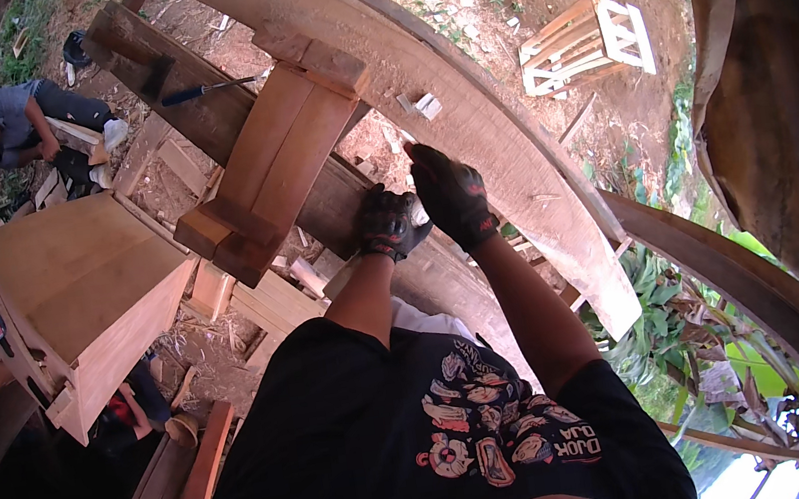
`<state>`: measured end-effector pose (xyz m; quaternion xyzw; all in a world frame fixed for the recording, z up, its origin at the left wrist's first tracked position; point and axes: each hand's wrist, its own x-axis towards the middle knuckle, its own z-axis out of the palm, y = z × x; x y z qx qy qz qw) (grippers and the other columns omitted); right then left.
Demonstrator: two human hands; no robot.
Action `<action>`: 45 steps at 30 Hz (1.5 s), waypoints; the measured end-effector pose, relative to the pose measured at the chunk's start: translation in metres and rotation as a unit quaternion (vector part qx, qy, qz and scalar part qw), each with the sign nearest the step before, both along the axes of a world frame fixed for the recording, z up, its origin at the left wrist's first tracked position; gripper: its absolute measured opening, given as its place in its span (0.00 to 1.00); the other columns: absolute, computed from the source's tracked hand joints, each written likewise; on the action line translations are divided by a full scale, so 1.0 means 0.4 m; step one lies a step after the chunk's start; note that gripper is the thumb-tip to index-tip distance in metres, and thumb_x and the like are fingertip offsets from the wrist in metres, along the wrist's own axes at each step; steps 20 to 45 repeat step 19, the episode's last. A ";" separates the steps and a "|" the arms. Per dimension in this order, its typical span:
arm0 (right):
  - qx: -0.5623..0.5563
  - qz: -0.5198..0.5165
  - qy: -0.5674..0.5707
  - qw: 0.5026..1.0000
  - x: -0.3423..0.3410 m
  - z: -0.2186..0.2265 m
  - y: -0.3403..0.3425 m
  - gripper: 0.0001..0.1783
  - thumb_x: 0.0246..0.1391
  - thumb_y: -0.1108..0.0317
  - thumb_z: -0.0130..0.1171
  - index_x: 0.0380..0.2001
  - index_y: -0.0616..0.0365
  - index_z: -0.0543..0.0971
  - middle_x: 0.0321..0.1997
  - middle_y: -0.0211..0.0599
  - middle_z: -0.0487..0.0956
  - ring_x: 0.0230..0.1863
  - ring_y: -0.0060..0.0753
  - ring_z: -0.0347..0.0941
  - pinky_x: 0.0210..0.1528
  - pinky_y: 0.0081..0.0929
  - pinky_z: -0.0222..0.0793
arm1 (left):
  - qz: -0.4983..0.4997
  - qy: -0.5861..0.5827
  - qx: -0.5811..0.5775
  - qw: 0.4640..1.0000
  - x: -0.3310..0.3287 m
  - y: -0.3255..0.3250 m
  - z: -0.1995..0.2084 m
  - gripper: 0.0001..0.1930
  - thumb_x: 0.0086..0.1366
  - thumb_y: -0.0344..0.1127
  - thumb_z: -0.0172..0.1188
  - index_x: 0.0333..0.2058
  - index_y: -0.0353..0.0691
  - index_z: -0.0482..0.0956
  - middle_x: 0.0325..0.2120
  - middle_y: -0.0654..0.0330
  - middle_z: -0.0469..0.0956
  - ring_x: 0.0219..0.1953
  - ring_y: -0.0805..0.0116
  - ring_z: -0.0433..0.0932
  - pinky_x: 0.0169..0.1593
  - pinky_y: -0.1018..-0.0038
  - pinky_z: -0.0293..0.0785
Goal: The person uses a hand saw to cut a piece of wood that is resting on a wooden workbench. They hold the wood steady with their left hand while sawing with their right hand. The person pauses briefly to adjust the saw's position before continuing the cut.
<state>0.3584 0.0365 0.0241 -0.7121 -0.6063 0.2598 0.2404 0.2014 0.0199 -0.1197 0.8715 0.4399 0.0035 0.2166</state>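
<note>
Both my hands wear dark gloves and are close together over the bench planks, just right of a reddish-brown wooden piece. My left hand [388,223] has its fingers curled in; whatever they might hold is hidden. Beside it, my right hand [451,194] is held with its fingers stretched out, pointing away from me, and nothing shows in it. The wooden piece [280,149] has a broad grooved panel between two thick end blocks and rests across the planks. A long thin tool with a blue handle [184,95] lies on the dark plank [179,66] beyond it.
A wide pale plank [498,151] curves past my right hand, with small wood offcuts [423,105] on it. A large wooden box-like piece [86,281] stands at left. Farther off are a slatted wooden frame [584,43] and a seated person [34,121]. Scraps litter the ground.
</note>
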 end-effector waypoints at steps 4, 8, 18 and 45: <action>-0.034 0.040 -0.047 0.998 -0.107 0.150 0.128 0.22 0.71 0.56 0.60 0.64 0.45 0.82 0.50 0.51 0.89 0.50 0.60 0.87 0.54 0.52 0.83 | -0.034 -0.016 0.201 0.979 0.018 0.021 0.021 0.39 0.67 0.72 0.60 0.65 0.50 0.81 0.56 0.48 0.85 0.64 0.47 0.79 0.81 0.45 0.51; -0.088 0.081 -0.072 0.990 -0.055 0.237 0.088 0.22 0.70 0.58 0.60 0.64 0.47 0.82 0.51 0.51 0.89 0.50 0.59 0.87 0.55 0.51 0.83 | 0.009 0.007 0.048 0.999 0.009 -0.004 -0.041 0.40 0.66 0.72 0.61 0.64 0.46 0.82 0.55 0.44 0.85 0.62 0.47 0.80 0.80 0.44 0.52; 0.006 0.001 -0.050 0.999 0.186 0.336 -0.279 0.16 0.69 0.67 0.69 0.58 0.51 0.88 0.53 0.45 0.91 0.51 0.45 0.91 0.51 0.38 0.88 | 0.021 0.007 -0.008 1.000 0.003 -0.006 0.025 0.35 0.60 0.71 0.68 0.52 0.48 0.88 0.46 0.47 0.86 0.62 0.43 0.76 0.72 0.41 0.63; 0.022 0.003 -0.061 0.998 0.194 0.325 -0.308 0.16 0.69 0.68 0.69 0.58 0.50 0.88 0.54 0.46 0.91 0.51 0.45 0.91 0.51 0.38 0.88 | 0.015 0.020 -0.038 0.999 0.005 -0.003 0.018 0.35 0.60 0.72 0.68 0.53 0.49 0.88 0.50 0.47 0.85 0.65 0.43 0.74 0.72 0.38 0.62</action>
